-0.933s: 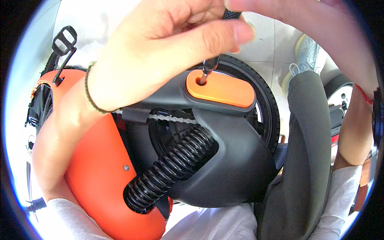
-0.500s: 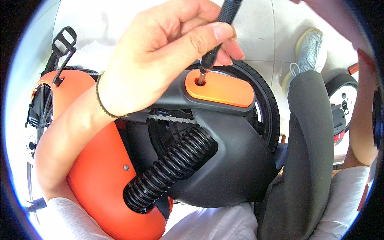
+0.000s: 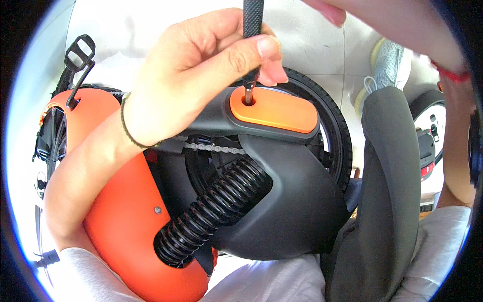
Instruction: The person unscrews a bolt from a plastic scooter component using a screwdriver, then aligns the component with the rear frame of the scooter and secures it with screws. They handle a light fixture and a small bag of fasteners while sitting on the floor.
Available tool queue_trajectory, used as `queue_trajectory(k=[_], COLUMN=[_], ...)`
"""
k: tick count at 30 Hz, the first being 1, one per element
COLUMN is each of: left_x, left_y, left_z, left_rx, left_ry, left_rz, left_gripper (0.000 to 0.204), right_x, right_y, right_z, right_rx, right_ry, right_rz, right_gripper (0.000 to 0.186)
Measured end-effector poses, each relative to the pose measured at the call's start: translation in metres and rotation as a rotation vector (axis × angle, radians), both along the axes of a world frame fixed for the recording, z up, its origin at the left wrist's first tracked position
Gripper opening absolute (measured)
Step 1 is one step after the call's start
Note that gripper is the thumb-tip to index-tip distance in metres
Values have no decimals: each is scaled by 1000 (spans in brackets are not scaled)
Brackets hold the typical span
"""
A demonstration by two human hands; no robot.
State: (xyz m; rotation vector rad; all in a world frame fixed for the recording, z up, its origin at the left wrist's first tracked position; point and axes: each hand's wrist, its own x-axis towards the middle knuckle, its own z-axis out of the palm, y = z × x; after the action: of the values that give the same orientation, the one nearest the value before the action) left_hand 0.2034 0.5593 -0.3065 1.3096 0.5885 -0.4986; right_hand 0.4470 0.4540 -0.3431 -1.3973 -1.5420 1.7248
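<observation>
My left hand [image 3: 211, 70] grips the black knurled handle of a driver tool [image 3: 252, 22] above an orange oblong piece [image 3: 284, 113] on a black vehicle frame. The tool's metal shaft stands upright in a hole at that piece's left end. My right hand [image 3: 342, 12] is at the upper right, mostly cut off by the top edge, its grip hidden. Below are a chain [image 3: 214, 148], a black coil spring [image 3: 211, 211], a black cover [image 3: 297, 206], a tire [image 3: 342, 151] and an orange body panel [image 3: 121, 211].
A pedal [image 3: 75, 53] sticks up at the left. At the right are my trousered leg [image 3: 387, 191], a sneaker [image 3: 390, 63] and another wheel [image 3: 425, 105] of a white-and-black thing. Pale floor tiles [image 3: 322, 45] lie behind the vehicle.
My left hand has moved slightly down and the tool has swung from leaning right to nearly upright. My right hand has shifted at the upper right, away from where it overlapped the tool's top.
</observation>
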Motion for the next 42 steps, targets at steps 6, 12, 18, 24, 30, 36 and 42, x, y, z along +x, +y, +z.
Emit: queue_trajectory(k=[6, 12, 18, 24, 30, 36, 42], left_x=[5, 9, 14, 13, 10, 9, 5], left_y=[-1, 0, -1, 4, 7, 6, 3], left_z=[3, 4, 7, 6, 6, 5, 6], left_rx=[-22, -81, -59, -75, -83, -151, -67], left_ry=[63, 102, 125, 90, 69, 15, 126], left_rz=[-1, -22, -68, -48, -61, -34, -19], left_gripper=[31, 32, 27, 30, 33, 31, 29], right_x=[5, 2, -17, 3, 2, -2, -17], right_y=[1, 7, 6, 1, 2, 3, 12], right_z=[2, 2, -1, 8, 3, 4, -6], right_rx=[3, 21, 31, 17, 11, 5, 30], right_ry=[1, 19, 20, -4, 16, 19, 46], right_rz=[8, 4, -19, -6, 0, 3, -16], right_gripper=[37, 38, 38, 38, 38, 38, 39])
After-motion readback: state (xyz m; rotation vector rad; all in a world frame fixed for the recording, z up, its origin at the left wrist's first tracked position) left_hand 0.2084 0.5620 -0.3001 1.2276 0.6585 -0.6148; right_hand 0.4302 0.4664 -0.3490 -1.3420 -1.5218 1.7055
